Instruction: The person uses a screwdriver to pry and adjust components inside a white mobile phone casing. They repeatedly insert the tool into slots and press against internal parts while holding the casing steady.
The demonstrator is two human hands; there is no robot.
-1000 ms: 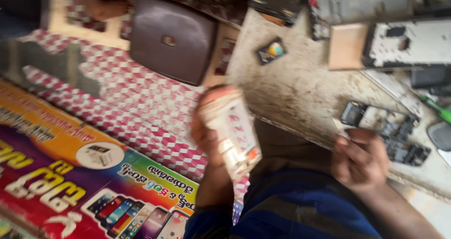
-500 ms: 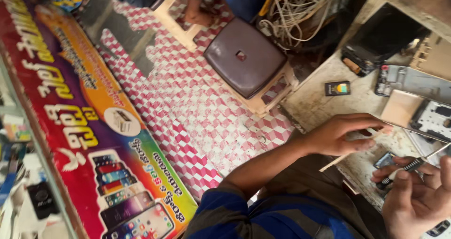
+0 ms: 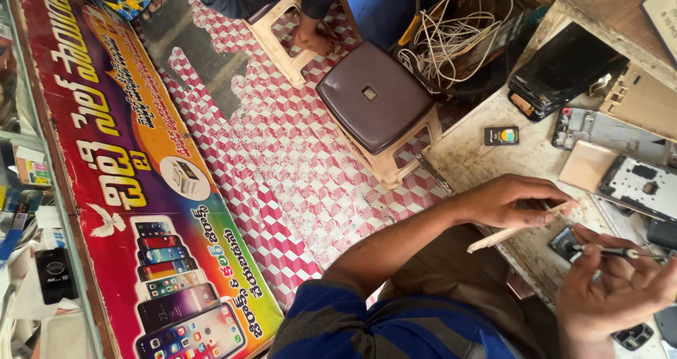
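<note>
Left hand (image 3: 518,202): fingers pinched on a thin pale stick (image 3: 518,230), angled over the workbench (image 3: 493,154) edge | Right hand (image 3: 617,288): fingers clamped on a slim screwdriver (image 3: 608,250), tip at a small dark phone part (image 3: 564,242) lying on the bench between both hands | Nearby: brown stool (image 3: 374,98), phone frames (image 3: 638,183), tangled cables (image 3: 451,38).
</note>
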